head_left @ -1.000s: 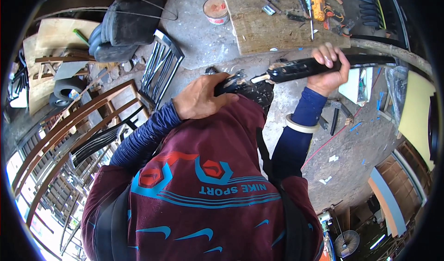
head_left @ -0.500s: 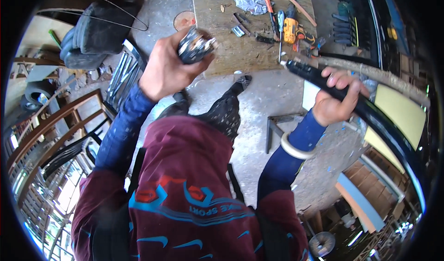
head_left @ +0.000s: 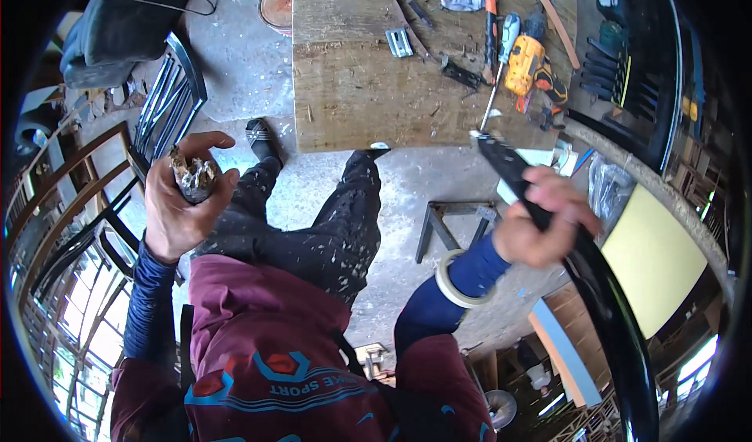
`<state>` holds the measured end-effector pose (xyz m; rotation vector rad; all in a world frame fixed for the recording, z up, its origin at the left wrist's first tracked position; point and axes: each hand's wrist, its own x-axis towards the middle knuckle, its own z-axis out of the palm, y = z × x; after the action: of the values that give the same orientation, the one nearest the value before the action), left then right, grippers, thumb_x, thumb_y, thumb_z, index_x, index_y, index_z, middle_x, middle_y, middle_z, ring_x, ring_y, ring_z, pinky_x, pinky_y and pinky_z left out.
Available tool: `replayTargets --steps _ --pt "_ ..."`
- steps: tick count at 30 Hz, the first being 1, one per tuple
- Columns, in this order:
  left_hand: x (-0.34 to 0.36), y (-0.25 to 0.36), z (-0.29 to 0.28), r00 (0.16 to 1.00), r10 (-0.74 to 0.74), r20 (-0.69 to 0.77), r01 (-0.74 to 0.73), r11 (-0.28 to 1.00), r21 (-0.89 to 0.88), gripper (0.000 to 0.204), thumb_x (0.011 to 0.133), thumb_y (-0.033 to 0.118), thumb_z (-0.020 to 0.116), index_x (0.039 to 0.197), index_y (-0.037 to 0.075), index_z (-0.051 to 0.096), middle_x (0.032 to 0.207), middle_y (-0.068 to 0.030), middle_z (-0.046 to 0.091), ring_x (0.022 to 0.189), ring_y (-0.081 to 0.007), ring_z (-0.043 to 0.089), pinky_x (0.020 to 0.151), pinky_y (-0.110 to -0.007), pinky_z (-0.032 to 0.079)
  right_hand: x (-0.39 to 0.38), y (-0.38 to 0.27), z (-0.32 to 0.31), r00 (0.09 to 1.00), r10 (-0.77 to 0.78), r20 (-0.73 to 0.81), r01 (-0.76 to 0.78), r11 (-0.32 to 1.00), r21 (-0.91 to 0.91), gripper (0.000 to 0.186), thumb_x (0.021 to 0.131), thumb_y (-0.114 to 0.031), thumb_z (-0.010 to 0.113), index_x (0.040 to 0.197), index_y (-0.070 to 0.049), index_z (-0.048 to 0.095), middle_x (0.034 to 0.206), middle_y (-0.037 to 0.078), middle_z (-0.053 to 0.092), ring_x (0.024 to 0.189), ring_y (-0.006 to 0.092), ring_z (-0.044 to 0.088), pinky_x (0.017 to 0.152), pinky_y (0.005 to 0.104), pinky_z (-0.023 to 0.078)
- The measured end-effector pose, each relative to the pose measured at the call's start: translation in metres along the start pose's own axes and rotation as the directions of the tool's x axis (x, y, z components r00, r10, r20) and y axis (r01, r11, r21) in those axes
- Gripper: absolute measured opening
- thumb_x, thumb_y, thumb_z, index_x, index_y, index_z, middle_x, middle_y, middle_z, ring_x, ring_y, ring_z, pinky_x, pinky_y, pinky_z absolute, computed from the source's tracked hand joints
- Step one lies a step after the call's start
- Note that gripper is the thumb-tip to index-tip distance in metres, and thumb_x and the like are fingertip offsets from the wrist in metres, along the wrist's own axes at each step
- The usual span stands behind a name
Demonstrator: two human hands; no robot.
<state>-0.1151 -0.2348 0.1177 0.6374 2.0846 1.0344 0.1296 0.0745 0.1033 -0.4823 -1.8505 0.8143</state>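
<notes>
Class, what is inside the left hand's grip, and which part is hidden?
The left hand holds a dark piece; its ragged end shows. The rest is hidden by the hand and that end, so its length cannot be told.

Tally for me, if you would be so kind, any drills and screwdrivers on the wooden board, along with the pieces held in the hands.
Drill on the wooden board: 1
Clearly visible screwdriver there: 1
Held pieces: 2 (splintered piece in the left hand, long black piece in the right hand)
Total: 4
</notes>
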Motion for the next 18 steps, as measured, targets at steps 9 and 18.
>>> replayTargets --steps 9,18 --pt "0.005 -0.013 0.008 0.998 -0.068 0.010 0.069 0.996 -0.064 0.032 0.079 0.002 0.072 0.111 0.003 0.068 0.068 0.0006 0.055 0.060 -0.0068 0.050 0.058 -0.025 0.039 0.026 -0.019 -0.009 0.989 0.097 -0.115 -0.043 0.913 0.405 0.004 0.090 -0.007 0.048 0.092 -0.005 0.048 0.074 0.011 0.052 0.058 0.0190 0.050 0.056 0.0431 0.049" --pt "0.003 -0.014 0.007 0.999 -0.041 0.032 0.041 0.999 -0.007 0.037 0.077 0.002 0.072 0.113 0.003 0.067 0.066 0.0005 0.053 0.059 -0.0081 0.049 0.059 -0.027 0.039 0.018 0.009 0.003 0.991 0.121 -0.066 -0.102 0.967 0.233 0.009 0.087 -0.002 0.052 0.093 -0.003 0.045 0.067 0.010 0.048 0.057 0.0208 0.048 0.056 0.0428 0.050"
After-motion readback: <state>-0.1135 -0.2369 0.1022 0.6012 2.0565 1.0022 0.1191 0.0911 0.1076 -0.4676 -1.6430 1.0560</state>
